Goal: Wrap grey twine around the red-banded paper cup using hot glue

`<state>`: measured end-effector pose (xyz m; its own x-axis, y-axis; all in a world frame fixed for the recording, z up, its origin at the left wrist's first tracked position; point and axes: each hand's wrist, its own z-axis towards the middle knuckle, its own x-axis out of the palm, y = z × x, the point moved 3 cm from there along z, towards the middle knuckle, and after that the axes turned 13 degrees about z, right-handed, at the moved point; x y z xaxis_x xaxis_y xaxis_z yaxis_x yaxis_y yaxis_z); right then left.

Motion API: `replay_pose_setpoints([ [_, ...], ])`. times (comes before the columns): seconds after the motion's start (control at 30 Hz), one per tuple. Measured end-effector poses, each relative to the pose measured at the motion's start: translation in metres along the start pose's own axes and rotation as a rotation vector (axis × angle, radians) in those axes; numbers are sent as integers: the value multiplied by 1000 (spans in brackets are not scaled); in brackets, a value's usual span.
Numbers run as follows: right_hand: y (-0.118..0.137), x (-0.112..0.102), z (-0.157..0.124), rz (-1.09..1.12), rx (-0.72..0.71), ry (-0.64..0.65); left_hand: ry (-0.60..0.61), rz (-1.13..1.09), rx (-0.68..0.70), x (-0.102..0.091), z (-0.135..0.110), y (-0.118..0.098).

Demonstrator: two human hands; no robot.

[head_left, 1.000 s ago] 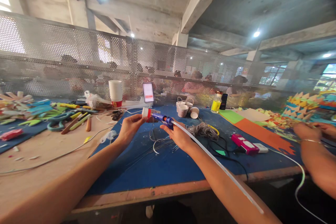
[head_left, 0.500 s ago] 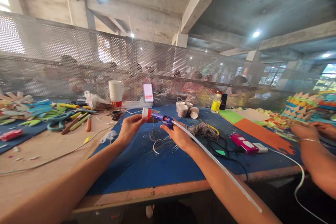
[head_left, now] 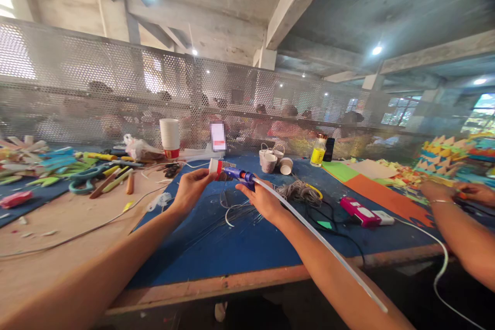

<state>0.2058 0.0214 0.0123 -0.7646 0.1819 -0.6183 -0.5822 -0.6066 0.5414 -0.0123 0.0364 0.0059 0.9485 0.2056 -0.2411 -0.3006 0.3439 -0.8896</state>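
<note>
No lettering or number is legible. Bottle (head_left: pixel 318 151), rear right: yellow label (head_left: pixel 316 157), any print too small to read. Phone (head_left: pixel 218 137), rear centre: pale lit screen (head_left: pixel 218 133) with a red bar (head_left: pixel 218 143), text unresolved. Stack of paper cups (head_left: pixel 169 136), rear left: red band (head_left: pixel 170 153), marking indistinct.

The left hand (head_left: pixel 192 185) and right hand (head_left: pixel 266 200) are bare, both tapering forearms (head_left: pixel 149 240) uncovered as far as they show

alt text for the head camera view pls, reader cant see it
The left hand holds a red-and-white cup sideways, and the right hand a blue glue gun close to it, above a blue tabletop. Small cups sit beyond.
</note>
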Motion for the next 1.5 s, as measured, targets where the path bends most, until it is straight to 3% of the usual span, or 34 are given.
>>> replay_pose_setpoints([
  [1.5,9,-4,-2,-48,-9,63,-44,21,-68,-2,0,-2],
])
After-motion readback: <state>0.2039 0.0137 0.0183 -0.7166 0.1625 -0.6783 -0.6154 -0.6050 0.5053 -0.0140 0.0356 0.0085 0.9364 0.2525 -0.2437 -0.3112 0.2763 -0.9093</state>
